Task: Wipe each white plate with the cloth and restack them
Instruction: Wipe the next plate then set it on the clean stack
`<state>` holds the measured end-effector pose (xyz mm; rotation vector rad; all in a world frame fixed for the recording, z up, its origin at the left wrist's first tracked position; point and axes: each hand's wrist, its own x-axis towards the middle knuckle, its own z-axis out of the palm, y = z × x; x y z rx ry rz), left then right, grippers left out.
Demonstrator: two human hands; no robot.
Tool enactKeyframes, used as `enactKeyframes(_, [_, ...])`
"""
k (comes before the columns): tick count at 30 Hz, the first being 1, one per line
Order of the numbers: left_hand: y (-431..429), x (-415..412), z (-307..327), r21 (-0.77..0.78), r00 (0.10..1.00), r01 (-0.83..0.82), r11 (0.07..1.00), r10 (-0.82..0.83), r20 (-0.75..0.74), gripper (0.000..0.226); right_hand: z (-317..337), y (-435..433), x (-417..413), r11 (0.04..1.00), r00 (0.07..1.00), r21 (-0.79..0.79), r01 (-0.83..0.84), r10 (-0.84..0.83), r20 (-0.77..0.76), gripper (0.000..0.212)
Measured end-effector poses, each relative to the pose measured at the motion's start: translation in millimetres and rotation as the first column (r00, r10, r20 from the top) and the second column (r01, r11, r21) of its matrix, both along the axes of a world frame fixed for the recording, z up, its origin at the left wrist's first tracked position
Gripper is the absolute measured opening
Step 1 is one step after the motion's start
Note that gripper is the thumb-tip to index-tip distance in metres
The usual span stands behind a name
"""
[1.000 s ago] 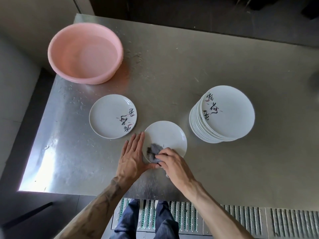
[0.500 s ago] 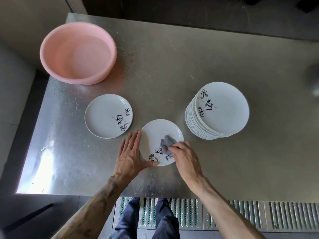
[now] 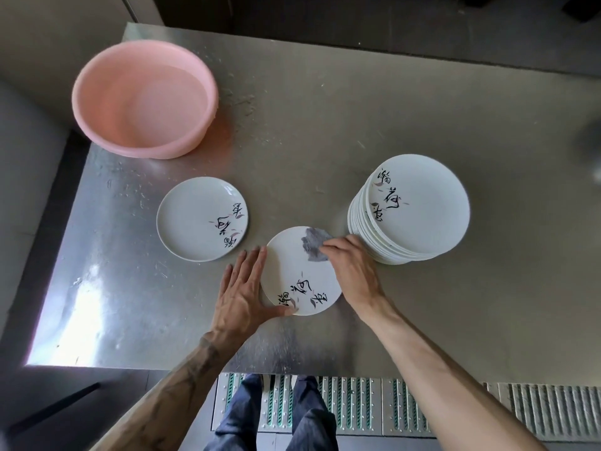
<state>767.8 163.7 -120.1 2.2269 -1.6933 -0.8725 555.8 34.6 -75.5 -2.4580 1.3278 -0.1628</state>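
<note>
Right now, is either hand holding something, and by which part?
The right hand pinches the grey cloth at its right edge. The left hand holds nothing; it rests flat against the plate.

One pink basin (image 3: 156, 151) at the far-left corner of the table (image 3: 325, 125). Two single plates near the front edge: left plate (image 3: 195, 219), middle plate (image 3: 292, 271). One stack (image 3: 422, 206) on the right, rims too many to count. One grey cloth (image 3: 312, 245).

**Plates on the worktop**

On the worktop (image 3: 325, 125), the near plate (image 3: 292, 271) lies at 6 o'clock, with the cloth (image 3: 313, 245) on its 1 o'clock rim. From it, the single plate (image 3: 192, 219) lies at 10 o'clock, the stack (image 3: 422, 216) at 2 o'clock, and the basin (image 3: 136, 148) farther off at 11 o'clock.
</note>
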Motion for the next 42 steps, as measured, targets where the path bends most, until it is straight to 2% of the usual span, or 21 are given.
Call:
enactKeyframes(5, [1,1,1,0.009,1.0,0.01,1.0,-0.01,-0.01,0.143,-3,16,-10,0.999,0.999,-0.004,-0.048,0.048,0.018,0.037])
enactKeyframes(9, [0,-1,3,0.026,1.0,0.015,1.0,-0.015,0.005,0.144,-4,0,3,1.0,1.0,-0.024,-0.007,0.008,0.021,0.034])
enactKeyframes(13, [0,-1,4,0.022,1.0,0.01,1.0,-0.01,0.005,0.143,-5,-13,27,0.995,0.995,-0.005,-0.1,0.1,0.024,0.03])
enactKeyframes(19, [1,0,5,-0.002,1.0,0.011,1.0,-0.011,-0.014,0.142,0,20,-10,0.997,0.997,0.006,0.077,-0.077,-0.024,0.031])
enactKeyframes(22, [1,-1,3,0.005,1.0,0.025,1.0,-0.024,-0.008,0.141,4,41,-22,0.994,0.996,0.057,0.092,-0.091,-0.006,0.028])
enactKeyframes(28, [1,-1,2,-0.003,1.0,0.022,1.0,-0.022,-0.019,0.14,2,0,1,0.996,0.998,0.057,0.061,-0.062,0.0,0.032])
enactKeyframes(31, [1,0,3,-0.008,1.0,0.018,1.0,-0.019,-0.02,0.141,4,12,-6,0.99,0.991,0.064,0.129,-0.13,0.022,0.031])
enactKeyframes(34, [1,-2,5,0.004,1.0,0.029,1.0,-0.029,-0.008,0.14,7,54,-19,0.948,0.951,0.146,0.282,-0.297,0.089,0.028])
enactKeyframes(37, [1,-4,10,0.021,0.994,0.071,0.997,-0.073,0.082,0.139,11,95,-19,0.853,0.866,0.408,0.325,-0.442,0.234,0.025])
enactKeyframes(39, [1,-5,15,-0.045,0.961,0.19,0.981,-0.176,0.211,0.129,9,105,-17,0.79,0.804,0.516,0.332,-0.523,0.283,0.025])
enactKeyframes(42, [4,-8,18,-0.124,0.846,0.477,0.87,-0.415,0.335,0.107,12,105,-16,0.716,0.675,0.542,0.441,-0.662,0.325,0.027])
